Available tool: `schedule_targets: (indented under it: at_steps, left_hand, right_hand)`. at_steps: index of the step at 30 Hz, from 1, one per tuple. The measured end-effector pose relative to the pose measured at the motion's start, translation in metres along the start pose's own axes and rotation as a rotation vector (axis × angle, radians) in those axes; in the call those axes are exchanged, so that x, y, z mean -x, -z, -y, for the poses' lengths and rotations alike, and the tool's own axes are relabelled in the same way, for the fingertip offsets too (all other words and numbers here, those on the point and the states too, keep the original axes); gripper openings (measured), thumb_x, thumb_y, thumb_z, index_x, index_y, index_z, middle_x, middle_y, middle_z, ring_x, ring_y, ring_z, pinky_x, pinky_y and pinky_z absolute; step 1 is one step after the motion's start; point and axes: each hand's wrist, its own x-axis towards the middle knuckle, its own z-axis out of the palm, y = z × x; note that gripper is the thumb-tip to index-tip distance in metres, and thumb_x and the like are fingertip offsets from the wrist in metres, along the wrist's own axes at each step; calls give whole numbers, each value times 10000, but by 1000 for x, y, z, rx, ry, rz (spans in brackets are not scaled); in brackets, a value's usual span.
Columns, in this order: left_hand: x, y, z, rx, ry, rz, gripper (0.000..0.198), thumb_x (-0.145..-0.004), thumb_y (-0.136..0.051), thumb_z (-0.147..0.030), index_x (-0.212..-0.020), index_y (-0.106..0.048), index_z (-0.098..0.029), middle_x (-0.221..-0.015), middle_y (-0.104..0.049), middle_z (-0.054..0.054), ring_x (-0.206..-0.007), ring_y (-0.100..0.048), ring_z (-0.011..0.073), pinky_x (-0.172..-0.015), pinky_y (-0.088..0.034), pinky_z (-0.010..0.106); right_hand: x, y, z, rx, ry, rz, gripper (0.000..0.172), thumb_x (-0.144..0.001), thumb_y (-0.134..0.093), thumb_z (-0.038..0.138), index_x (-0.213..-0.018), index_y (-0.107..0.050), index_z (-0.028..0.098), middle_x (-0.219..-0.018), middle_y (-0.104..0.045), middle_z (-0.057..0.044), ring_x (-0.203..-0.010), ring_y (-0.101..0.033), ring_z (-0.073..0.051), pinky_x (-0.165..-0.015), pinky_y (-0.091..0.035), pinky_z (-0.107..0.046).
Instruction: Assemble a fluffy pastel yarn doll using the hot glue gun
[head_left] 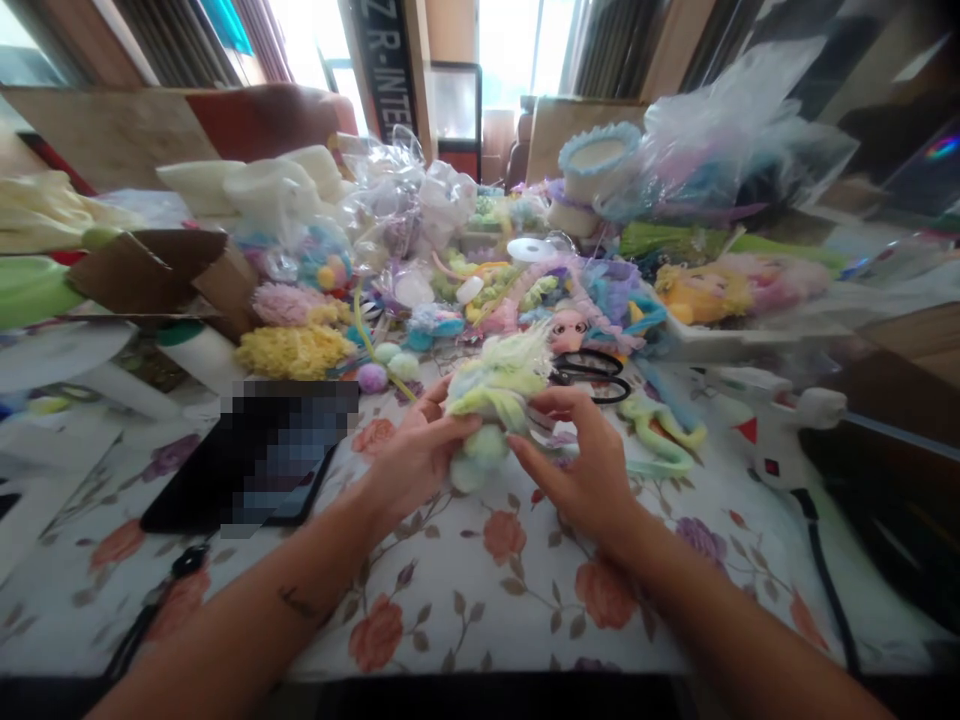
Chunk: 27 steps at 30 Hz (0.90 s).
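Observation:
Between my two hands, a little above the flowered tablecloth, is a pale yellow-green doll head [499,385] with fuzzy yarn hair. My left hand [420,440] is closed on its left side, with the thumb across the lower edge. Fingers of my right hand [581,455] pinch the right side, where a pale band shows; its detail is blurred. Soft pale green pompoms [480,455] hang below the doll head, between the hands. Just behind my right hand lie black-handled scissors [592,375]. A green and blue fuzzy strip [664,450] rests to the right.
A dark tablet [255,460] lies at the left, a white glue gun [787,430] with a black cord at the right. Several small pompoms [373,377], yellow yarn hair [296,350], a doll face [568,332] and a cardboard box [157,275] crowd the back. Plastic bags [720,120] stand behind.

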Motion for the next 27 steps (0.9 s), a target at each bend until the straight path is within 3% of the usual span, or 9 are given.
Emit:
schedule_targets:
  at_steps: [5, 11, 14, 17, 21, 27]
  left_hand:
    - [-1, 0, 2, -2, -30, 3, 500, -727, -780, -230, -1205, -633, -252, -1106, -750, 43, -948, -726, 207, -734, -578, 262]
    - [-2, 3, 13, -334, -197, 44, 540, -776, -792, -281, -1279, -599, -242, -1293, -685, 82, -1168, -664, 251, -941, -553, 334]
    - [1, 1, 19, -420, -238, 27, 589, -810, -760, -299, -1344, -525, -216, -1318, -656, 115, -1201, -640, 261, -974, -534, 361]
    - [1, 1, 25, -517, -287, -61, 655, -763, -800, -323, -1337, -511, -200, -1319, -639, 126, -1224, -615, 280, -1011, -505, 394]
    - [-3, 4, 28, -642, -420, -172, 578, -713, -827, -306, -1229, -590, -198, -1273, -653, 108, -1194, -615, 286, -1031, -479, 425]
    - [-5, 9, 22, -773, -622, -287, 544, -706, -780, -153, -1213, -606, -248, -1228, -667, 52, -1168, -616, 248, -1020, -483, 388]
  right_hand:
    - [3, -4, -3, -10, -48, 65, 266, -843, -672, 309, -1068, -581, 200, -970, -717, -68, -855, -694, -211, -756, -585, -366]
    - [2, -5, -13, -57, -161, 80, 255, -863, -612, 224, -1115, -596, 190, -1043, -743, -98, -959, -717, -237, -831, -580, -397]
    - [4, -8, -16, -66, -181, 107, 274, -861, -606, 220, -1133, -601, 189, -1077, -740, -106, -967, -716, -243, -834, -579, -402]
    - [5, -12, -16, -55, -127, 119, 265, -867, -597, 215, -1131, -599, 192, -1086, -735, -104, -961, -710, -241, -818, -574, -392]
    - [4, -13, -12, 12, 0, 64, 236, -870, -618, 225, -1104, -600, 208, -1049, -733, -94, -955, -688, -252, -830, -558, -408]
    - [2, -9, -1, 98, 118, -61, 115, -867, -647, 211, -953, -572, 223, -881, -700, -63, -881, -633, -255, -832, -523, -444]
